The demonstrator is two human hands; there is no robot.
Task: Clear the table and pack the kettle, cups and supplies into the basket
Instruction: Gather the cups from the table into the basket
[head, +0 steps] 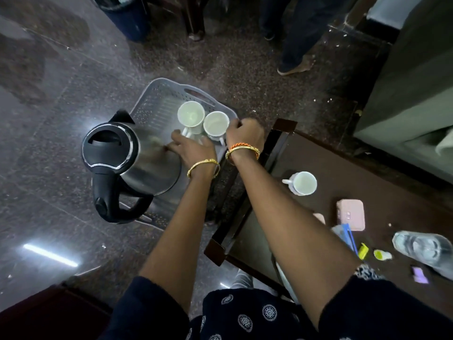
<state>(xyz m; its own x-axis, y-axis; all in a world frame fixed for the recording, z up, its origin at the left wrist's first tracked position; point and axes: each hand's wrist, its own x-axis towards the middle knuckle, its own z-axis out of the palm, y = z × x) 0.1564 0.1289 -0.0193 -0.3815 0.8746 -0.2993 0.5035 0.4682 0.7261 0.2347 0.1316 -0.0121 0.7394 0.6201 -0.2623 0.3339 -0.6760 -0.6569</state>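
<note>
Hands: left hand (190,149) loose by kettle (127,153), right hand (245,133) gripping white cup (215,126).

Light: dim indoor room
Glare: bright streaks on the polished floor (51,253)
Blur: slight
Edges: wide-angle bending

We see a dark speckled stone floor (73,99) glaring with strip-light reflections, a dark bin (127,18) at top, and a grey sofa (411,89) at right.

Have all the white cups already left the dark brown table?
No: one white ceramic cup stands on the dark brown table, while two white cups sit in the grey plastic basket.
</note>
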